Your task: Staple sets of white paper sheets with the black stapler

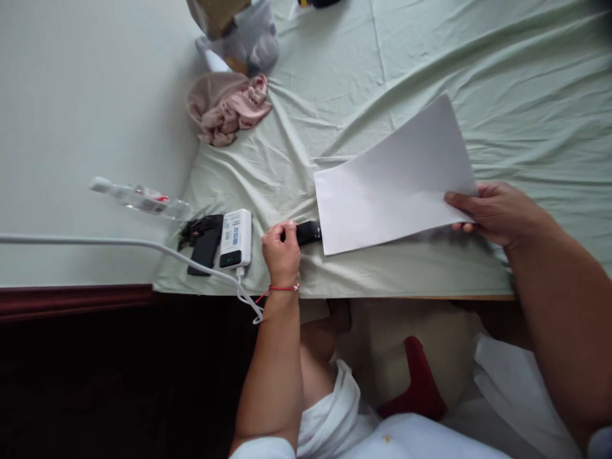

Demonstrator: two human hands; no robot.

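My left hand is closed around a small black stapler-like tool near the front edge of the bed. The tool's shiny right end is at the left edge of some white paper; whether it grips the paper I cannot tell. My right hand pinches the lower right corner of the paper, thumb on top and fingers underneath. The paper looks like one sheet or a thin stack, slightly bowed above the green sheet.
Left of my left hand lie a white power bank with a white cable, a black phone and a clear plastic bottle. Farther back are a pink cloth and a plastic bag. A green sheet covers the bed.
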